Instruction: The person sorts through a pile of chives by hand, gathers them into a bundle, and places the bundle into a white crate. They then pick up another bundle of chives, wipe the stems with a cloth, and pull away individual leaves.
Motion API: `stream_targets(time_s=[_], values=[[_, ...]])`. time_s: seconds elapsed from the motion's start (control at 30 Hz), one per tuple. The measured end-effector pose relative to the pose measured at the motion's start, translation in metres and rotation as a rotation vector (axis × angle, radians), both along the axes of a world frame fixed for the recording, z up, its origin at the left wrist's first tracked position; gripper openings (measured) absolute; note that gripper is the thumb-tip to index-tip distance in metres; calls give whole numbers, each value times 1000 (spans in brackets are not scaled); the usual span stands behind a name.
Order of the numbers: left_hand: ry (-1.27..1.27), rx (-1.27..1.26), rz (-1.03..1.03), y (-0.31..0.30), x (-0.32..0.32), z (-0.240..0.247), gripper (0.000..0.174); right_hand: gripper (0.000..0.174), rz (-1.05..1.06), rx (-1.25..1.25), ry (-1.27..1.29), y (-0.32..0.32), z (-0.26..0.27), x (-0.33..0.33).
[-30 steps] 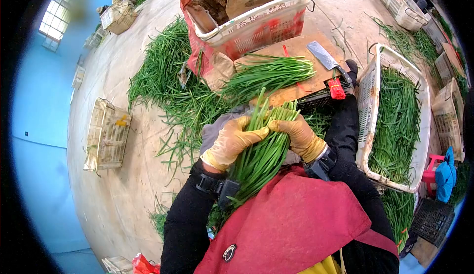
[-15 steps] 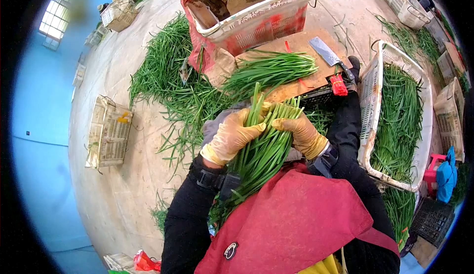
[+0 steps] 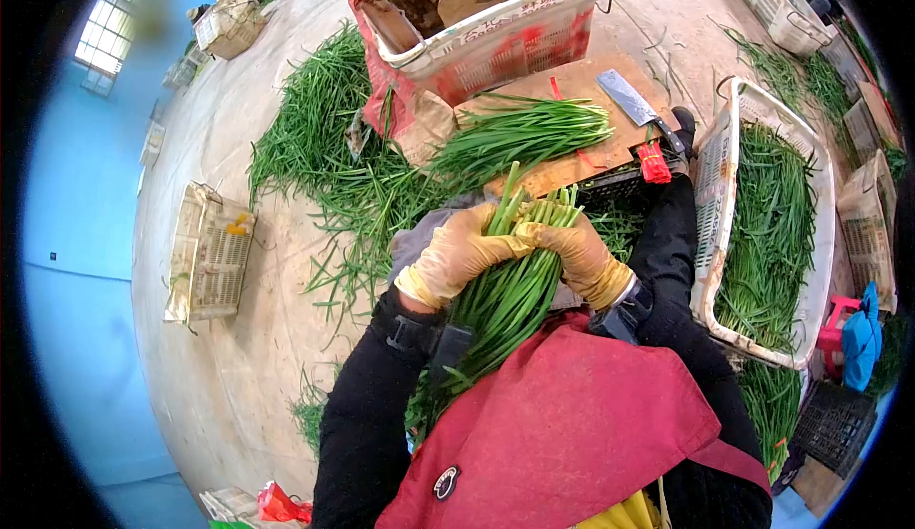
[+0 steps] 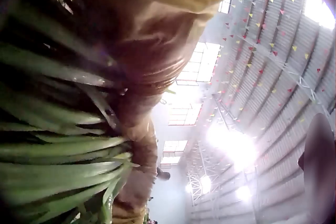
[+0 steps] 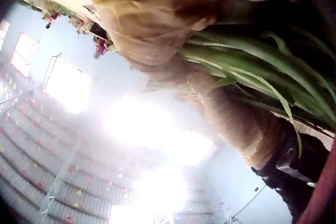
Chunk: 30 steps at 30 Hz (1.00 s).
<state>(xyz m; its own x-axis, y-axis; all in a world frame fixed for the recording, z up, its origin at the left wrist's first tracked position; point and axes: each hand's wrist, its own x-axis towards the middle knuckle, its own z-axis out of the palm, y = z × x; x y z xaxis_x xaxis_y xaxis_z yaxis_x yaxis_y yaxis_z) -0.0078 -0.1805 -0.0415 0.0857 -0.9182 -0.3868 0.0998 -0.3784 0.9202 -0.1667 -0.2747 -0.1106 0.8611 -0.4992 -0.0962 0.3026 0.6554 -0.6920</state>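
Observation:
A bunch of long green stalks [image 3: 515, 293] lies slanted across the lap, its pale ends up between two hands in yellowish gloves. My left hand [image 3: 459, 256] grips its left side, and my right hand [image 3: 578, 256] grips its right side, with the thumbs meeting in front. The left wrist view has the gloved left hand [image 4: 147, 35] beside the green leaves [image 4: 58, 166]. In the right wrist view the right hand [image 5: 157, 24] curls at the leaves [image 5: 252, 61]. The fingers behind the bunch are hidden.
Beyond the hands, another green bunch [image 3: 534, 136] and a cleaver [image 3: 626, 100] lie on a wooden board [image 3: 543, 181]. Red ties [image 3: 653, 163] hang at its edge. A crate [image 3: 707, 233] of greens stands right, a loose pile [image 3: 315, 129] left, and a red-stained crate [image 3: 515, 52] behind.
The left hand has shifted slightly right and up, and its thumb now meets the right thumb across the stalks. Both hands still hold the bunch.

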Motion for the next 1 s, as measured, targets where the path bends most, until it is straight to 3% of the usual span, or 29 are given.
stream_targets(time_s=[0.13, 0.33, 0.53, 0.67, 0.77, 0.87, 0.9, 1.0], values=[[-92, -50, -37, 0, 3, -7, 33, 41, 37, 8, -10, -2, 4, 0], [35, -18, -6, -2, 7, -16, 31, 39, 87, -12, -19, -4, 13, -2], [-493, -147, 36, 4, -2, -31, 25, 35, 28, -11, 74, -4, 0, 2], [-893, -387, 62, 4, -9, -20, 12, 34, -57, 26, 78, 0, -10, 5], [-717, -339, 146, 5, -3, -28, 10, 34, -76, 38, 129, 2, 3, 3], [-594, -314, 145, 1, 2, 4, 9, 33, -13, 70, 120, 0, 12, 1], [-380, -266, 219, -2, 3, 0, 10, 31, -19, 62, 112, 0, 12, 2], [-507, -169, 123, -11, 1, 5, 10, 27, -20, 35, 70, 3, 9, 9]])
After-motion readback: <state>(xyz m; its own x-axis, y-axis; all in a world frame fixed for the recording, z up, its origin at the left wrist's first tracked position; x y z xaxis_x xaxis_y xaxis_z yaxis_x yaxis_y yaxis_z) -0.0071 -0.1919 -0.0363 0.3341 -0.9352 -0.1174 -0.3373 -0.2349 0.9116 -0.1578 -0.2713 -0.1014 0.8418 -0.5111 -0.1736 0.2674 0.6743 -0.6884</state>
